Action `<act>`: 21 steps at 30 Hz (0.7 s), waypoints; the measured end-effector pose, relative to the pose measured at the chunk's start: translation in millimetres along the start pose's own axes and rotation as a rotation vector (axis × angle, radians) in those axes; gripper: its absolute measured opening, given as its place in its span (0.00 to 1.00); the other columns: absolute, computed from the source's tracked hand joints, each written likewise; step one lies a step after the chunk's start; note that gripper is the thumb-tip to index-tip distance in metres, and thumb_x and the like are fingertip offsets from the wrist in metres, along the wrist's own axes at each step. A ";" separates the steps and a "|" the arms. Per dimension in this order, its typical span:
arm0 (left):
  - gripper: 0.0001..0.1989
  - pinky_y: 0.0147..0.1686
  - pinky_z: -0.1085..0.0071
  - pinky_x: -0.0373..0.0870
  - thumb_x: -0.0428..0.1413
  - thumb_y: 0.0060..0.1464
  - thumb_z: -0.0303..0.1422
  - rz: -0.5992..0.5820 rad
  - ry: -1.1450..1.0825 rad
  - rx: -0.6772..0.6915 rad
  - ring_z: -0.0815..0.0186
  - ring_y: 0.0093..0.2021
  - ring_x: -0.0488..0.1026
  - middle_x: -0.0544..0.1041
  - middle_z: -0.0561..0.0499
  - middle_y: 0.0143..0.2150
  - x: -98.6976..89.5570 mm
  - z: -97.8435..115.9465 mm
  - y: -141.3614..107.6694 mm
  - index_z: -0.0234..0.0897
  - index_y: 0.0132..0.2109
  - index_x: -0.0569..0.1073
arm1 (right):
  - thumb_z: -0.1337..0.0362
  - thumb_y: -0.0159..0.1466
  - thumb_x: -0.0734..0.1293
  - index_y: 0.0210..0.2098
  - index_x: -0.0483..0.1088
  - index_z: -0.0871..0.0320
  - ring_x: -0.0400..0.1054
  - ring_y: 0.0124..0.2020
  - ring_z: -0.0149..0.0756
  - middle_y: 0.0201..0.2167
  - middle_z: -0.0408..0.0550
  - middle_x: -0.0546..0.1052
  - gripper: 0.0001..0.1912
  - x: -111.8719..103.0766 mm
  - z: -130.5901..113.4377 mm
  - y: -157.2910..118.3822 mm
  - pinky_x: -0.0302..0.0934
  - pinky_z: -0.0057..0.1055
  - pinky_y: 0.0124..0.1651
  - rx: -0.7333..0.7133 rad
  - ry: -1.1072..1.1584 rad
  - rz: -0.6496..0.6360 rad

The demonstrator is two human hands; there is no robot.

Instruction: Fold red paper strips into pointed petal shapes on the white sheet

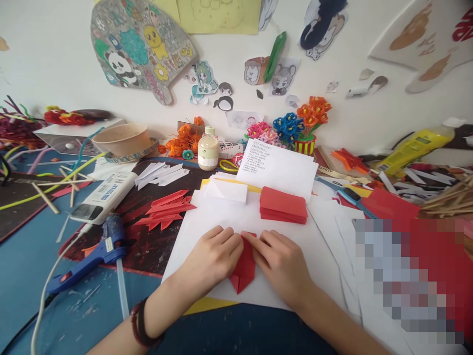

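A partly folded piece of red paper [247, 268] lies on white sheets [195, 241], its near end creased to a point. My left hand [219, 251] presses on its left side with fingers curled over the edge. On the far right corner rest the fingertips of my right hand [279, 256], also closed on the paper. The thumbs are partly hidden. Just beyond my hands sit a stack of red paper rectangles [283, 204] and a stack of white paper rectangles [227, 191]. Folded red paper pieces [168, 209] lie in a pile to the left.
A blue glue gun [92, 256] and a white power bank [105, 197] with a cable lie on the left. Folded white strips [161, 174], a bottle [208, 150] and a handwritten sheet [277, 170] stand farther back. Wooden sticks [449, 192] are at right.
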State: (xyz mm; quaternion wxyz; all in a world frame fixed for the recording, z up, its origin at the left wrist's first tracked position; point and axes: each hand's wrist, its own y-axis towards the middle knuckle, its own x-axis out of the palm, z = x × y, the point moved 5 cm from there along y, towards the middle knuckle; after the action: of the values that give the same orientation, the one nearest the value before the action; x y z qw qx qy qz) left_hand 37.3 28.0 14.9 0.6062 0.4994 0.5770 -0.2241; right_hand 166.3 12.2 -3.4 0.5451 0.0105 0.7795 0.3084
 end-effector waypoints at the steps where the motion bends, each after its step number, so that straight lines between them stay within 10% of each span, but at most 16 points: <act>1: 0.09 0.28 0.67 0.57 0.47 0.61 0.20 -0.004 -0.001 0.000 0.65 0.29 0.60 0.67 0.50 0.29 0.0 0.0 0.2 0.32 0.34 0.68 | 0.71 0.67 0.59 0.49 0.74 0.56 0.59 0.26 0.32 0.24 0.44 0.68 0.15 0.1 0.0 0.0 0.52 0.30 0.30 0.000 -0.004 -0.005; 21: 0.11 0.30 0.67 0.59 0.46 0.61 0.22 -0.065 -0.099 -0.220 0.64 0.31 0.62 0.70 0.50 0.33 4.0 -13.6 -6.2 0.36 0.42 0.71 | 0.73 0.65 0.59 0.50 0.73 0.56 0.60 0.27 0.33 0.25 0.44 0.69 0.18 1.4 -0.4 -0.7 0.54 0.30 0.31 -0.006 -0.014 -0.013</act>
State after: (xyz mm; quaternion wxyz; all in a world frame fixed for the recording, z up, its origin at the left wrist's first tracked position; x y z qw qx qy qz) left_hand 26.5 38.5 11.3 0.6776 0.3989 0.5833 -0.2035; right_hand 165.6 12.0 -4.8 0.5524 0.0057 0.7749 0.3072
